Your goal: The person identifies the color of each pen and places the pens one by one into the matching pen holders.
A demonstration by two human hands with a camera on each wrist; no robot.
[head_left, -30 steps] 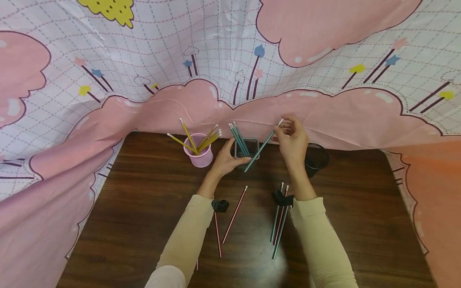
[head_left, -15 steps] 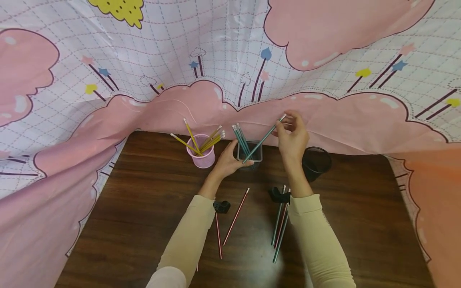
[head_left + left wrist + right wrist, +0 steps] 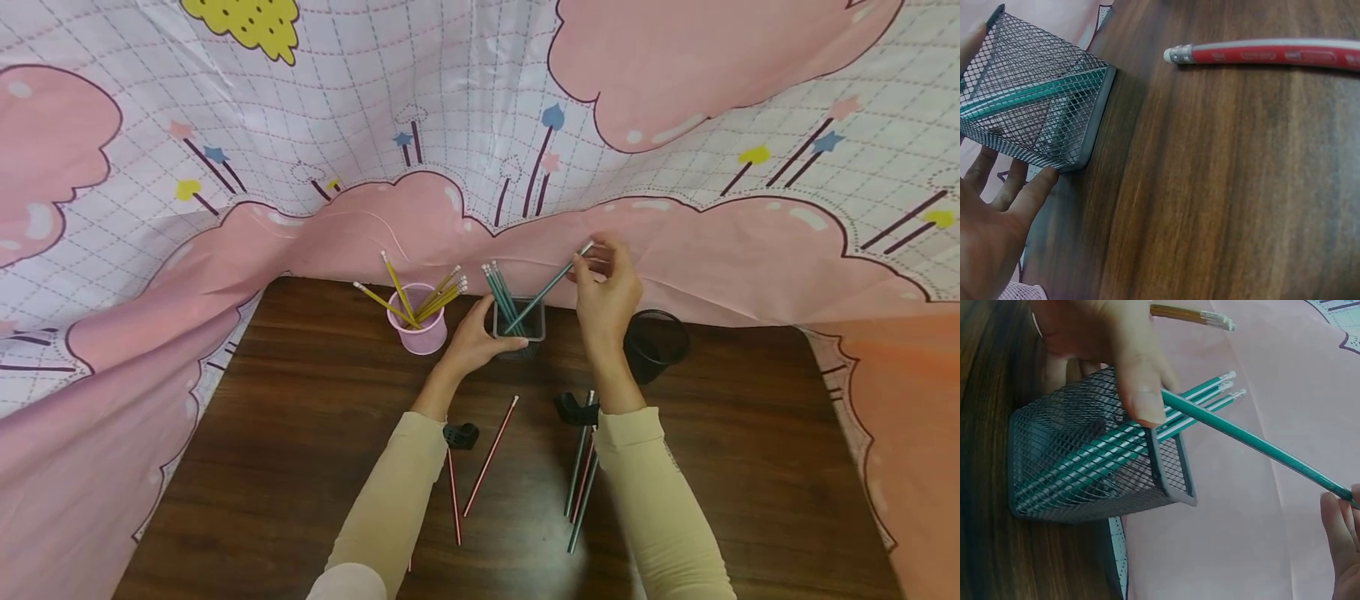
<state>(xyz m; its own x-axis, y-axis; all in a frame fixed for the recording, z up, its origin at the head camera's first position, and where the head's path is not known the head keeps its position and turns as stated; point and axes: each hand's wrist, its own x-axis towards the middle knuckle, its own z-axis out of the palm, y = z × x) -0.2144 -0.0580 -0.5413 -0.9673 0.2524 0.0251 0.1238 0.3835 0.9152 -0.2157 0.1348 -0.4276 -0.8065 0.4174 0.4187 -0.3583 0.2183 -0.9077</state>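
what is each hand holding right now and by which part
The right hand pinches a green pencil near its eraser end. The left hand grips the dark mesh holder, thumb at its rim.

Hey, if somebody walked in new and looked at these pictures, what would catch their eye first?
Probably the patterned cloth with its big pink clouds, filling the space behind the dark table. Next, perhaps, the green pencil in the right hand, slanting into the square mesh holder that the left hand grips. The yellow pencils fanning from the pink cup, left of that holder, stand out too.
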